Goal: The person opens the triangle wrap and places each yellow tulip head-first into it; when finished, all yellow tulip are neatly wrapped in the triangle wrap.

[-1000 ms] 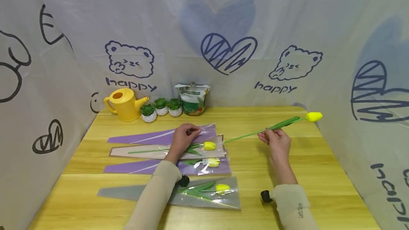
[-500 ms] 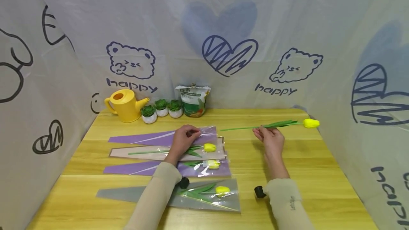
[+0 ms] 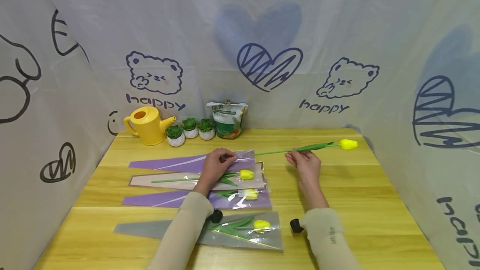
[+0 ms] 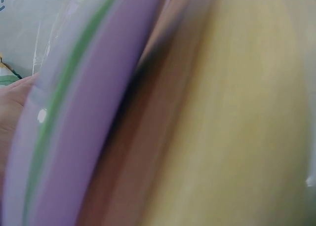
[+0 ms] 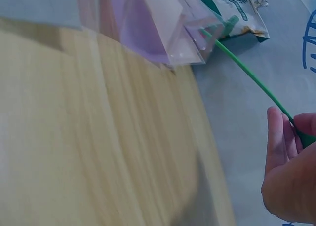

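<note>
My right hand [image 3: 308, 170] pinches the stem of an artificial yellow tulip [image 3: 348, 144], its bloom pointing right. The stem [image 5: 252, 75] reaches left to the mouth of a purple flower sleeve [image 3: 180, 163] with a clear front; its tip overlaps the sleeve's clear film in the right wrist view. My left hand [image 3: 215, 168] pinches that sleeve near its wide mouth. Up close in the left wrist view, a blurred green strip [image 4: 64, 88] runs along the purple. Just below, a beige sleeve [image 3: 150, 179] holds another yellow tulip [image 3: 246, 174], partly hidden by my left forearm.
Nearer lie a second purple sleeve [image 3: 142, 200] and a grey sleeve [image 3: 142, 227], each with a yellow tulip inside. Along the back stand a yellow watering can [image 3: 150, 128], several small potted succulents [image 3: 175, 136] and a clipped green-and-white bag [image 3: 226, 122]. A printed curtain [image 3: 210, 74] encloses the table.
My right hand has moved left with the tulip, lowering and levelling it, so the stem's tip comes to the upper purple sleeve's mouth. My left hand stays in place on the sleeve.
</note>
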The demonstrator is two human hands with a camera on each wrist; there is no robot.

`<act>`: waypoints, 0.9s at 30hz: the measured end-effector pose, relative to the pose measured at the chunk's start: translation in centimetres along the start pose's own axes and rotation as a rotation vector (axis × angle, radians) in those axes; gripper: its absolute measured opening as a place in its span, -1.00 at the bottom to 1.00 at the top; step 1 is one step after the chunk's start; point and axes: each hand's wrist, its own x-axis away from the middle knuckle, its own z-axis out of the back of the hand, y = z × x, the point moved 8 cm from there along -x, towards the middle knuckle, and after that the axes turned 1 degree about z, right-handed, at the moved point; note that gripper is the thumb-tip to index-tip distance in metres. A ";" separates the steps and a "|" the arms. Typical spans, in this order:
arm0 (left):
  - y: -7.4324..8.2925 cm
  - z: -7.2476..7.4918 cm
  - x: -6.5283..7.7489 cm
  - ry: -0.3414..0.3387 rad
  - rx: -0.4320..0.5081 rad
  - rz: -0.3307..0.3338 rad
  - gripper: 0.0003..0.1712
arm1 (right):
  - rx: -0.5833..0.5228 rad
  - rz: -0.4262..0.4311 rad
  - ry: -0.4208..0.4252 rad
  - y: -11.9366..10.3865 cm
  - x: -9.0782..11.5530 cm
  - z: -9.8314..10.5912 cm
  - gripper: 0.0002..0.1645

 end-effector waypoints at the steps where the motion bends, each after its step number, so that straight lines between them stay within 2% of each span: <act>1: 0.0 0.0 0.0 -0.001 -0.001 0.000 -0.90 | 0.005 -0.002 -0.007 0.2 0.0 -0.2 -0.64; 7: -0.3 -0.1 -0.1 -0.012 -0.010 0.002 -0.91 | 0.040 -0.019 -0.031 1.3 0.2 -1.2 -0.63; 14: -0.3 -0.1 -0.1 -0.002 -0.016 -0.027 -0.91 | 0.081 -0.034 -0.041 2.0 0.2 -2.1 -0.71; 27: -0.4 -0.2 -0.1 -0.009 -0.004 -0.012 -0.91 | 0.237 -0.020 -0.094 2.8 0.6 -4.3 -0.75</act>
